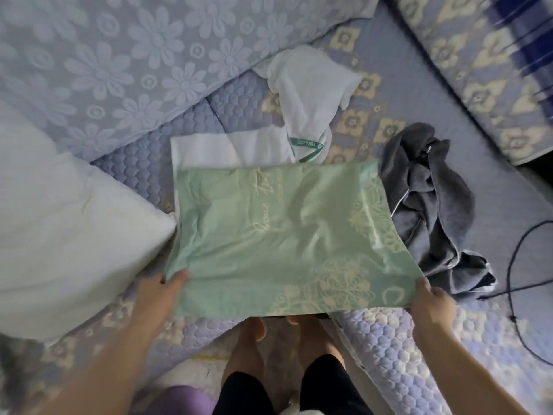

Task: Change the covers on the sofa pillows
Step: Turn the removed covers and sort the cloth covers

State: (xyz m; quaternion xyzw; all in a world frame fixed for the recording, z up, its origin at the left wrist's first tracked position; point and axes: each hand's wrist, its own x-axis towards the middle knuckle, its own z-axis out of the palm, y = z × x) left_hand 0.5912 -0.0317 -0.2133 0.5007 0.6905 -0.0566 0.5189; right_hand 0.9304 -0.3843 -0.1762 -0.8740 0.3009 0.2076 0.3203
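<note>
A pale green pillow cover [278, 235] with cream lettering and lace-like flowers is stretched flat above the sofa seat. My left hand [163, 290] pinches its near left corner, and my right hand [431, 298] pinches its near right corner. A bare white pillow [59, 223] lies on the seat to the left, its corner touching the green cover's left edge. Behind the green cover lie a folded white cloth [206, 152] and a crumpled white cover with a green tag [308, 94].
A dark grey crumpled cover [431, 199] lies to the right. A black cable [520, 274] loops over the quilted lilac seat [398, 348]. A lilac flowered back cushion [119, 61] fills the upper left; a patterned cushion [478, 67] is upper right. My legs stand below.
</note>
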